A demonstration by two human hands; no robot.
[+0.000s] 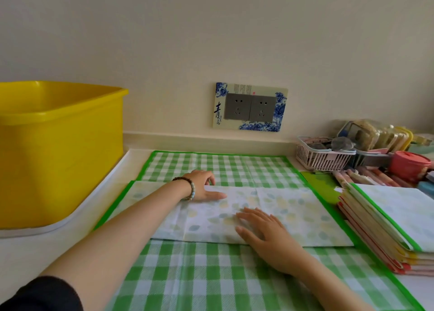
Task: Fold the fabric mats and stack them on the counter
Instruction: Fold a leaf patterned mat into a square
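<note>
A green-and-white checked fabric mat [225,169] lies spread on the counter. Part of it is folded over, so its pale leaf-print underside [293,214] shows as a band across the middle. My left hand [202,188], with a bead bracelet on the wrist, rests at the band's far edge, thumb flat and fingers curled on the fabric. My right hand [265,238] lies flat and open on the leaf-print band near its front edge. A stack of folded mats [385,226] sits at the right, green-edged leaf-print one on top.
A large yellow plastic tub [58,151] stands at the left on the counter. A white basket [321,155] with small items, a pink lidded pot [409,165] and packets crowd the back right. A decorated double wall socket [250,107] is on the wall behind.
</note>
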